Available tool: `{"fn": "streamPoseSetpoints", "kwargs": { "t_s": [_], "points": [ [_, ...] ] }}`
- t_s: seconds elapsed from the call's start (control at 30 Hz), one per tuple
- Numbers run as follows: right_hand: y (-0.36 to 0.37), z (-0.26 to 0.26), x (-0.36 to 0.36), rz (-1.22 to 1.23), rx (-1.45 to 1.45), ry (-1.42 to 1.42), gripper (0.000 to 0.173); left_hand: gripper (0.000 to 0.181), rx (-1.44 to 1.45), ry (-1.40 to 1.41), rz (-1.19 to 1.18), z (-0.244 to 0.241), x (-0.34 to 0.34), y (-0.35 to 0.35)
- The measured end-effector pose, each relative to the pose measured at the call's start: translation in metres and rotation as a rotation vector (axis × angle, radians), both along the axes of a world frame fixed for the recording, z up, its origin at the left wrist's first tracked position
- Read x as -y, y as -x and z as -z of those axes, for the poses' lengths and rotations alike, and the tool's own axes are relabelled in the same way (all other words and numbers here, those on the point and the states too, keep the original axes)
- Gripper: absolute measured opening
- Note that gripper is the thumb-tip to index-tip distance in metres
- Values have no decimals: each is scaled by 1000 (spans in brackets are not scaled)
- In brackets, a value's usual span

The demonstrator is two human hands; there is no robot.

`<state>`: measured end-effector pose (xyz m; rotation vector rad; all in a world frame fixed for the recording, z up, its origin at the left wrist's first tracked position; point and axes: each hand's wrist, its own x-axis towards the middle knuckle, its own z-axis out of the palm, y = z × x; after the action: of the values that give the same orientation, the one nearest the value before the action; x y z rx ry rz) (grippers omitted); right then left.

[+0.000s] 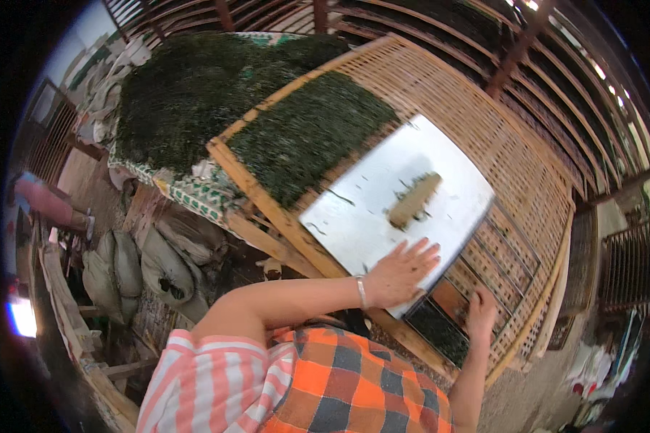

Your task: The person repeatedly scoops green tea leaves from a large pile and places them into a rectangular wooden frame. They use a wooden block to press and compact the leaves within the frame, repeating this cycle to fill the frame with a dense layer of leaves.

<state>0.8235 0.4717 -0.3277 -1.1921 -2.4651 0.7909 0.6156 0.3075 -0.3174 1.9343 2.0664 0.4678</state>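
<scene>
A white board (357,200) lies at an angle on a slatted bamboo tray (444,103). On the board rests an elongated brown block (417,201) with dark green scraps around it. My left hand (403,273) is spread palm-down over the board's near edge, fingers apart, holding nothing visible. Right of the board, a thin-barred rectangular frame (506,233) lies on the tray. Its near section covers dark green shredded plant material (439,327), with a reddish-brown flat piece (448,297) beside it. My right hand (482,311) is curled at the frame's bars; its grip is unclear.
A sheet of dark green material (309,135) covers the tray's left part. Beyond it, a larger heap (179,103) lies on a patterned cloth (195,203). Filled sacks (165,265) sit on the ground at left, near a person (49,203). Slatted racks (552,92) stand behind.
</scene>
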Motion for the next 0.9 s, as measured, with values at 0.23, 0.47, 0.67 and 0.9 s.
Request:
{"fn": "streamPoseSetpoints", "kwargs": {
  "t_s": [0.23, 0.47, 0.67, 0.9],
  "points": [
    [14, -11, 26, 309, 258, -268, 23, 63, -14, 114, 257, 6, 134, 191],
    [65, -40, 119, 177, 519, -417, 32, 72, -285, 152, -525, -42, 312, 461],
    [85, -2, 151, 303, 494, -421, 26, 72, -441, 197, -533, 73, 309, 529],
    [190, -48, 203, 239, 416, -266, 30, 83, -119, 555, -1181, -6, 294, 708]
  ]
}}
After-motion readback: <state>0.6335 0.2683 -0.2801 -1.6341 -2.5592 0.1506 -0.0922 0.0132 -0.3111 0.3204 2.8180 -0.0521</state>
